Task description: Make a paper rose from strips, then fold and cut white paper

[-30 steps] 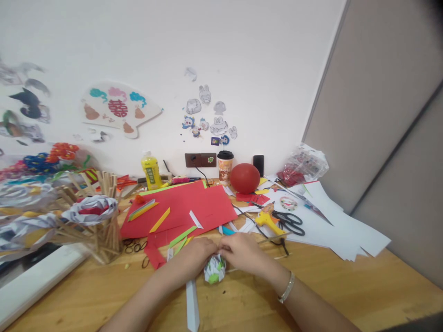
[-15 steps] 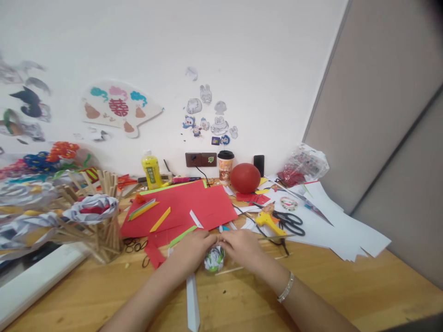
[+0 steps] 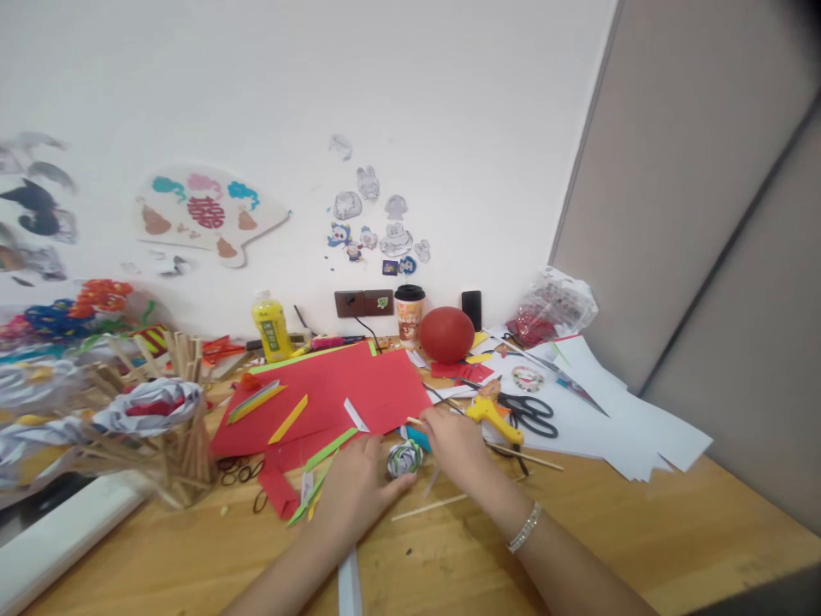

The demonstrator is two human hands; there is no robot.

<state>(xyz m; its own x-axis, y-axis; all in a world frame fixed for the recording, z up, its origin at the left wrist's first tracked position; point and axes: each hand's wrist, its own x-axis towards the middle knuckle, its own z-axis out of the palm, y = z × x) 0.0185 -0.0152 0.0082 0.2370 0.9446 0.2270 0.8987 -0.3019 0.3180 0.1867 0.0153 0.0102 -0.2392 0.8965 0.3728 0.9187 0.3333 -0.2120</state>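
Observation:
A small rolled paper flower (image 3: 405,459), white with green edges, is on the wooden table. My left hand (image 3: 356,483) lies just left of it, thumb stretched out below the flower and fingers apart from the thumb. To the flower's right, my right hand (image 3: 457,447) has its fingers closed on a thin wooden stick (image 3: 535,459). One tip of the stick shows beyond the fingertips, and the rest runs out right behind the hand. A blue piece (image 3: 418,438) sits between the flower and my right hand. Another thin stick (image 3: 429,506) lies in front.
Red paper sheets (image 3: 385,389) with cut strips spread behind my hands. A yellow glue gun (image 3: 493,419), black scissors (image 3: 531,415) and white paper (image 3: 632,428) are at right. Left stands a holder of wooden sticks (image 3: 192,428). A bottle (image 3: 273,329), cup (image 3: 409,316) and red balloon (image 3: 447,334) line the wall.
My hands, together over the paper flower before, have moved apart. The left has opened beside the flower; the right now has the wooden stick. The camera view has shifted slightly.

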